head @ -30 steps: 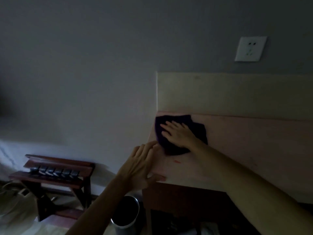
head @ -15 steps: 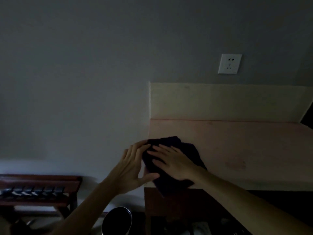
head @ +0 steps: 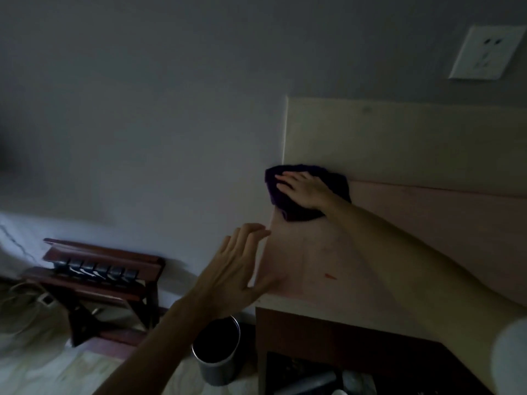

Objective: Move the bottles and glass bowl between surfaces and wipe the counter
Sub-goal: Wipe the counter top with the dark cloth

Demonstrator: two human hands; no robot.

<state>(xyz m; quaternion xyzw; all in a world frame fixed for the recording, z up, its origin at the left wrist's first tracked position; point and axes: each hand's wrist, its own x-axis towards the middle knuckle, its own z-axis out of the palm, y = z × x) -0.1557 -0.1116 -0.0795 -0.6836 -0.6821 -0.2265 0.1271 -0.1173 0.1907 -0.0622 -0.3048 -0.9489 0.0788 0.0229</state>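
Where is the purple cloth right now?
The cloth lies at the far left corner of the counter, against the backsplash, flat under the right hand.

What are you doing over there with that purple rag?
A person is wiping the counter. The right hand lies flat on a dark purple cloth, pressing it into the back left corner of the counter by the wall panel. The left hand is open at the counter's left edge, holding nothing. A small red mark shows on the surface nearer the front. A metal bin stands on the floor below.
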